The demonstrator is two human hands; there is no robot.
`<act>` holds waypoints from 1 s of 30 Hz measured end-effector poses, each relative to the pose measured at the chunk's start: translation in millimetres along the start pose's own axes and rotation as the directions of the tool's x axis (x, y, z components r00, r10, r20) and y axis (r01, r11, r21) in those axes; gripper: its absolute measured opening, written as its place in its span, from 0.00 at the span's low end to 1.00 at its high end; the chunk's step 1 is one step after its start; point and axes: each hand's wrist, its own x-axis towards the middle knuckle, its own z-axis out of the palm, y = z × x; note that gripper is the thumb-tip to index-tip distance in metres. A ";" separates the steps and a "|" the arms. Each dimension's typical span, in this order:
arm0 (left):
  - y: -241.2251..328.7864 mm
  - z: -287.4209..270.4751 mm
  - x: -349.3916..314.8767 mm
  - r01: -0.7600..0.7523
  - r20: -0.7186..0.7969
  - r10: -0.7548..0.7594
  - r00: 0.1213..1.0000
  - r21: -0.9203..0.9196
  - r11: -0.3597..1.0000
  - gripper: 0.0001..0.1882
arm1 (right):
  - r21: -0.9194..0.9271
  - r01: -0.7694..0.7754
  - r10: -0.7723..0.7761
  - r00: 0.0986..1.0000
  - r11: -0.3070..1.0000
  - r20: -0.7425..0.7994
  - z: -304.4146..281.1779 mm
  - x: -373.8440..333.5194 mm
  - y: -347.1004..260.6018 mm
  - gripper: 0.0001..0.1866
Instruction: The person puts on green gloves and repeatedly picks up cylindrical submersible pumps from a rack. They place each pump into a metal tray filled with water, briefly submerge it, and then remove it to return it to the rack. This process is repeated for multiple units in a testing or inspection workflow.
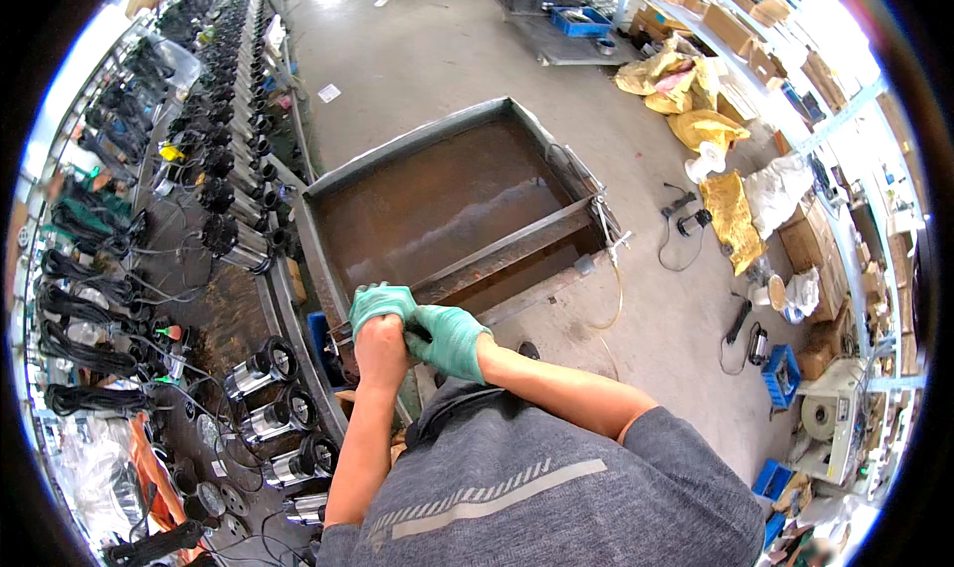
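Both hands wear green gloves and meet in front of my body, at the near rim of a large metal tank (407, 135) of brownish water. My left hand (382, 314) is closed, its glove leaving the wrist bare. Right beside it, touching it, my right hand (449, 340) curls its fingers in against the left one. A dark patch shows between the two hands; whether they hold something there is hidden. A rusty crossbar (507, 254) spans the tank just beyond my hands.
A bench to the left carries rows of metal pump motors (238, 244) and coiled black cables (94, 393). On the floor at right lie a corded motor (693, 222), yellow sacks (733, 219) and a blue crate (782, 376). A thin hose (620, 284) hangs off the tank's right side.
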 end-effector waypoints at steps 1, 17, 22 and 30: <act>-3.6 3.6 -1.1 -0.017 -0.001 0.017 1.000 0.003 1.000 0.15 | -0.015 -0.001 0.001 1.000 1.000 -0.004 0.5 -1.1 4.3 0.11; -34.0 41.6 15.5 -0.109 0.439 -0.446 0.780 -0.606 -0.788 0.26 | -0.329 0.238 -0.198 0.969 0.914 0.150 12.3 6.7 -20.9 0.11; -27.5 48.7 16.7 -0.103 0.487 -0.464 0.740 -0.599 -0.794 0.26 | -0.413 0.228 -0.184 0.972 0.882 0.145 21.1 5.4 -16.3 0.11; -29.9 41.6 19.1 -0.047 0.414 -0.576 0.705 -0.783 -0.620 0.50 | 0.258 -0.124 -0.005 0.893 0.958 0.450 41.3 -19.1 1.9 0.08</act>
